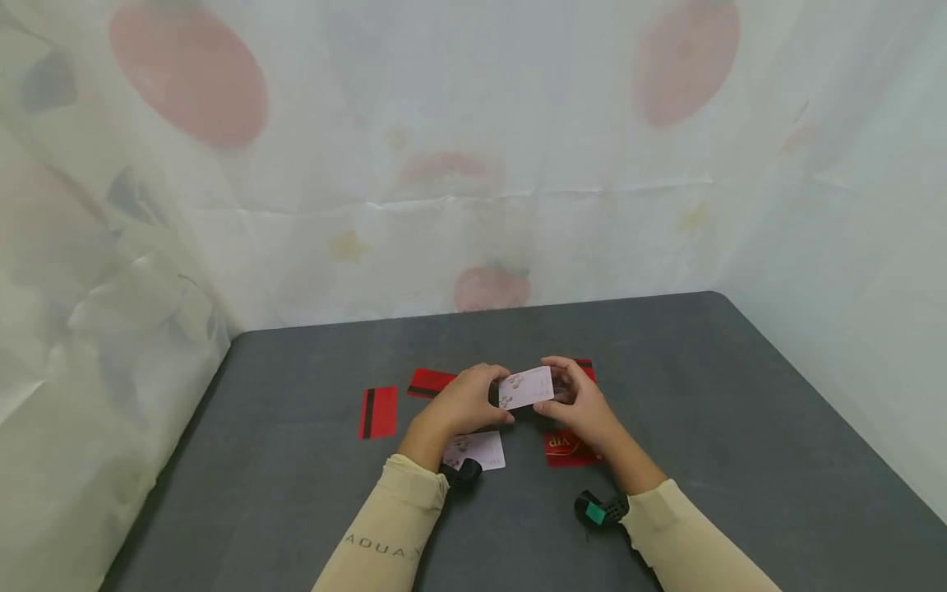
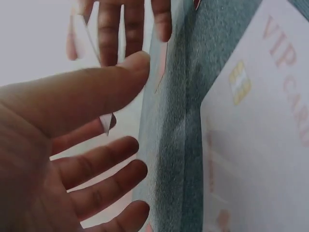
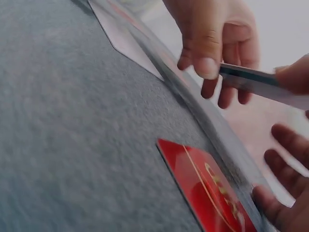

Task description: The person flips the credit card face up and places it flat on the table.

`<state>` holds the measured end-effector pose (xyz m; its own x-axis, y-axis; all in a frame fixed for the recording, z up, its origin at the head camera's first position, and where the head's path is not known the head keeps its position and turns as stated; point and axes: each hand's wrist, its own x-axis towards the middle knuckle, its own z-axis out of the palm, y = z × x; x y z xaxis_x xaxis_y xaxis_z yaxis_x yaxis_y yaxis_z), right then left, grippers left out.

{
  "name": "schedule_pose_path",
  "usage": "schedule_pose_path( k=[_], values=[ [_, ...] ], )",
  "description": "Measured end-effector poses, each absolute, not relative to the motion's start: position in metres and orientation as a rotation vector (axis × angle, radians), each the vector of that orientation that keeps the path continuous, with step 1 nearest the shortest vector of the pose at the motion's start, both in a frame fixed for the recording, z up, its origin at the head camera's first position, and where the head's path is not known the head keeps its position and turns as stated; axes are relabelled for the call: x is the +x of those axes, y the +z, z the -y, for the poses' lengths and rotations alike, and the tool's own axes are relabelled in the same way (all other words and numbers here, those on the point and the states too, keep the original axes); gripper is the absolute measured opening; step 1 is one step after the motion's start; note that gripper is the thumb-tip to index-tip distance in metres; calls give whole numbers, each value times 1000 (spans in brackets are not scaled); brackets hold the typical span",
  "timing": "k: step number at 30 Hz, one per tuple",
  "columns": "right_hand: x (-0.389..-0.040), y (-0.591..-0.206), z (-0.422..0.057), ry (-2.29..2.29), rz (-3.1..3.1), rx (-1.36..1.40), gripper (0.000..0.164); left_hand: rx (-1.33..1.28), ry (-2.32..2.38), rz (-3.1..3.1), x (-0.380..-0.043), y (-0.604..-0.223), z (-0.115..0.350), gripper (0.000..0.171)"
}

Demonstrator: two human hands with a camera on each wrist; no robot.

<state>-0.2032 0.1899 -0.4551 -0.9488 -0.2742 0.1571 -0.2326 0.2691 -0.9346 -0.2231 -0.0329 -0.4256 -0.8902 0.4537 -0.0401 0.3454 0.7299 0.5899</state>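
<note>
My left hand (image 1: 466,403) and right hand (image 1: 584,409) hold a pale pink printed card (image 1: 526,388) between them, raised above the table. The left hand pinches its left end between thumb and fingers; the right thumb and fingers grip the right end. Whether it is a single card or a thin stack I cannot tell. Below the left wrist lies another pale card (image 1: 484,450), which shows "VIP CARD" and a gold chip in the left wrist view. A red card (image 3: 198,183) with gold lettering lies under the right hand.
Left of the hands lie two red cards with black stripes, one upright (image 1: 380,412) and one sideways (image 1: 429,381), partly behind the left hand. Another red card (image 1: 587,367) peeks out behind the right hand. A pale printed curtain (image 1: 444,230) surrounds the dark table (image 1: 296,510).
</note>
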Motion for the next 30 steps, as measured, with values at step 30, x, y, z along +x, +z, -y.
schedule_pose_path(
  k=[30],
  values=[
    [-210, -465, -191, -957, -2972, -503, 59, 536, 754, -2852, -230, -416, 67, 50]
  ],
)
